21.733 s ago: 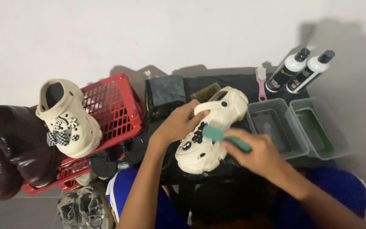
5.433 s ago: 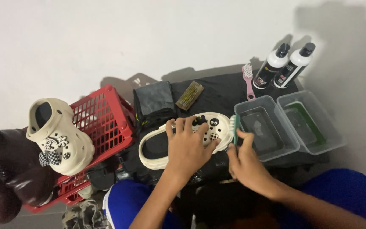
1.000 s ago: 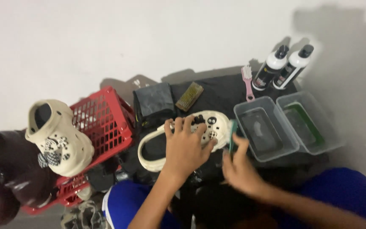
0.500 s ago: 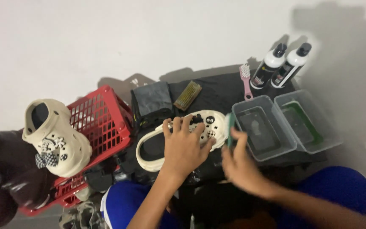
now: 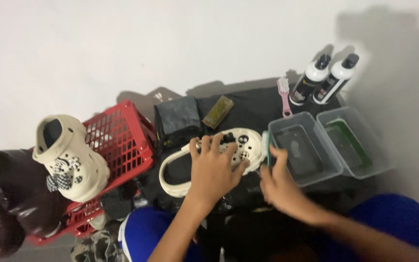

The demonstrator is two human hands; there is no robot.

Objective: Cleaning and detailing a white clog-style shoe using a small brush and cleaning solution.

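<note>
left hand (image 5: 213, 171) lies flat on the cream clog (image 5: 209, 157), pinning it to the black mat (image 5: 253, 104). right hand (image 5: 280, 187) grips a teal brush (image 5: 268, 150) at the clog's toe. clog long axis runs left-right, toe toward the clear tubs (image 5: 306, 150). two bottles (image 5: 323, 80) stand beyond.

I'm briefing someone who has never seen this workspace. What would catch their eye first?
Probably the two hands in the middle: the left hand presses down on a cream clog lying on the black mat, while the right hand holds a teal brush at its toe. Next, the red basket at left, with a matching clog propped against it.
</note>
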